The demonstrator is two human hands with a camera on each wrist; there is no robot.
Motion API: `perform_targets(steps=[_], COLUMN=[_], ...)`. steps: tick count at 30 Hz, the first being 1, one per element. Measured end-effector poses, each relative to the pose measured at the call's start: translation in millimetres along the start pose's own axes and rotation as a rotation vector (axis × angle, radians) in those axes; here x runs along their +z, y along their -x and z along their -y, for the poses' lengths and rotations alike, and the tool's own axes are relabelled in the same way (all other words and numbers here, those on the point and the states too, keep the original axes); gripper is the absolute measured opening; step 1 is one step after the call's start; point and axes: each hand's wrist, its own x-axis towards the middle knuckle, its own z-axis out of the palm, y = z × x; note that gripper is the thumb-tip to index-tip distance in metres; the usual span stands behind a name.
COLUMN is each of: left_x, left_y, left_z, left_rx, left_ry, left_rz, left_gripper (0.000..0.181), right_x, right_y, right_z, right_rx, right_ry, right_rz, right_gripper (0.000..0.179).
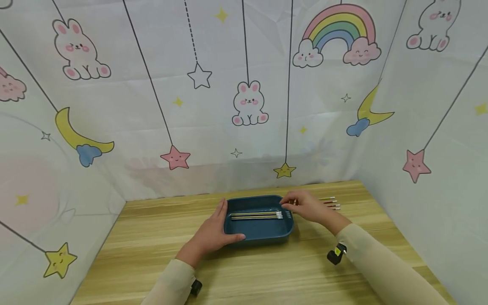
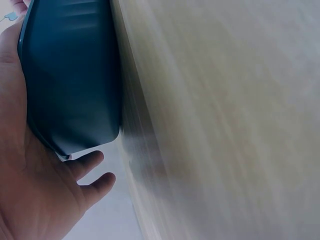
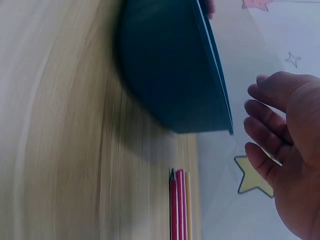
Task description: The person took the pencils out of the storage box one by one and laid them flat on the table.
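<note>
A dark blue tray (image 1: 259, 242) sits on the wooden table. Several striped pencils (image 1: 255, 216) lie side by side inside it, their pale ends toward the right. My left hand (image 1: 213, 231) holds the tray's left end, thumb over the front rim and fingers along the left side near the back corner. Above the right rim hovers my right hand (image 1: 305, 205), its fingers loosely bent with nothing between them in the right wrist view. Beyond the tray, more pencils (image 3: 179, 205), red and yellow, lie on the table; the right hand partly hides them in the head view.
The wooden table (image 1: 267, 275) runs up to a white cloth backdrop (image 1: 213, 123) printed with rabbits, stars and moons. Cloth sides stand at left and right. A small black camera (image 1: 335, 254) is strapped to the right wrist.
</note>
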Motion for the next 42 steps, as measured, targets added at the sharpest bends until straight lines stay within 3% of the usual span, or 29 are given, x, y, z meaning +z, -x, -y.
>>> perform_targets(steps=[6, 16, 23, 28, 34, 42], left_x=[-0.9, 2.5, 2.3, 2.7, 2.0, 2.7], left_y=[0.1, -1.9, -1.8, -1.7, -1.9, -2.8], left_z=[-1.5, 1.1, 1.5, 2.2, 1.8, 3.0], left_rx=[-0.001, 0.002, -0.003, -0.009, -0.007, -0.004], left_ry=[-0.001, -0.001, -0.001, -0.004, -0.009, -0.004], left_rz=[0.006, -0.003, -0.001, -0.003, 0.002, -0.001], left_gripper=[0.137, 0.137, 0.138, 0.138, 0.136, 0.135], right_x=[12, 36, 50, 55, 61, 67], right_y=[-14.0, -33.9, -42.6, -46.6, -52.3, -58.7], right_z=[11, 18, 16, 21, 24, 24], right_rx=[-0.071, -0.101, -0.101, -0.072, -0.071, -0.067], right_ry=[0.009, 0.07, 0.067, 0.066, 0.126, 0.178], right_rz=[0.062, 0.118, 0.126, 0.178, 0.245, 0.262], right_gripper=[0.017, 0.013, 0.013, 0.014, 0.017, 0.019])
